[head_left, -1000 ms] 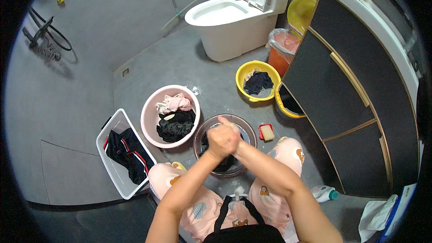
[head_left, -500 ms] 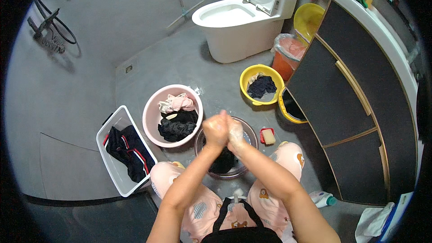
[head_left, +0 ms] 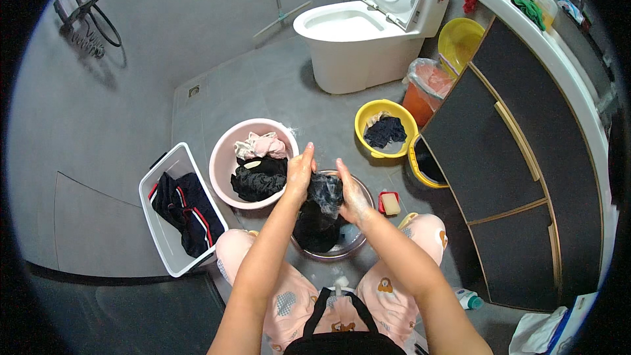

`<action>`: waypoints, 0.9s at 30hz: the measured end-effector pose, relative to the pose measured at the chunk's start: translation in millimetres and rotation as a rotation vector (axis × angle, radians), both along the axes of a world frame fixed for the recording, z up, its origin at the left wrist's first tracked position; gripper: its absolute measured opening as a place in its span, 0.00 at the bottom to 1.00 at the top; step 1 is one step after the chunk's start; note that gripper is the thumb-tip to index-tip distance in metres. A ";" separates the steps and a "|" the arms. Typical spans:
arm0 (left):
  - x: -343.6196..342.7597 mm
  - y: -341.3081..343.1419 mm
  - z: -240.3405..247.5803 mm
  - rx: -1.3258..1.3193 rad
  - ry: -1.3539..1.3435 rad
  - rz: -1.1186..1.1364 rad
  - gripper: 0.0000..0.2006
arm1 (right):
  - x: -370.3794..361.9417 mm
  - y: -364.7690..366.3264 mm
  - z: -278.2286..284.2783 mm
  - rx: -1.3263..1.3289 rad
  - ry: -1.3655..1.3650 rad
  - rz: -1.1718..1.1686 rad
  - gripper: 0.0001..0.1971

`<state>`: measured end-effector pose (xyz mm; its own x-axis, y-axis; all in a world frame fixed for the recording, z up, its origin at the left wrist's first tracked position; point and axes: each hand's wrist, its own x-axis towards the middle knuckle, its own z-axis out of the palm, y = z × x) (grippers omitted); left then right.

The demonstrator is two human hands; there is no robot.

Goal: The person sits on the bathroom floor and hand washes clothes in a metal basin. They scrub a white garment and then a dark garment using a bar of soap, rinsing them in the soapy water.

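Overhead view of a washing area on a grey floor. Largest is the dark cabinet at the right of the frame, topped by a curving white tabletop. At upper centre stands a white toilet, its lid raised. A white box, at the left of the lower middle, contains dark clothing with red and white stripes. Just beside it, left of centre, a round pink basin holds black fabric below a pale pink piece. A metal basin occupies the lower centre, between the person's knees, and a smaller yellow basin, right of centre, carries navy cloth.

The black garment lies in the metal basin, its upper end lifted between the two hands (this raised part bears whitish suds). The left hand is partly open, thumb side up, with hold of the garment's left edge; the right hand, similarly half open, has the opposite edge. The lower fingers are partly hidden.

Smallest, a pale block rests in a red dish on the floor, near the right hand.
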<state>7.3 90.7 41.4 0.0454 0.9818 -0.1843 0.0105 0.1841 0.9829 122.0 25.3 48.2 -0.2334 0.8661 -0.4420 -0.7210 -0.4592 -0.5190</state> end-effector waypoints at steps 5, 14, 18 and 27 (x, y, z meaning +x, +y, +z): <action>-9.3 1.8 -4.7 0.239 0.102 0.042 0.21 | -0.2 -0.1 8.9 0.098 -0.185 0.100 0.11; -4.5 -25.7 10.4 0.083 0.216 -0.266 0.18 | 19.5 10.8 -15.0 0.222 -0.283 -0.047 0.13; -6.1 -26.9 12.5 0.004 0.142 -0.279 0.12 | 19.3 10.5 -8.4 0.229 -0.485 -0.086 0.16; -15.7 -15.9 20.1 0.524 0.382 0.234 0.05 | 39.3 24.9 -28.2 0.786 -1.312 -0.430 0.05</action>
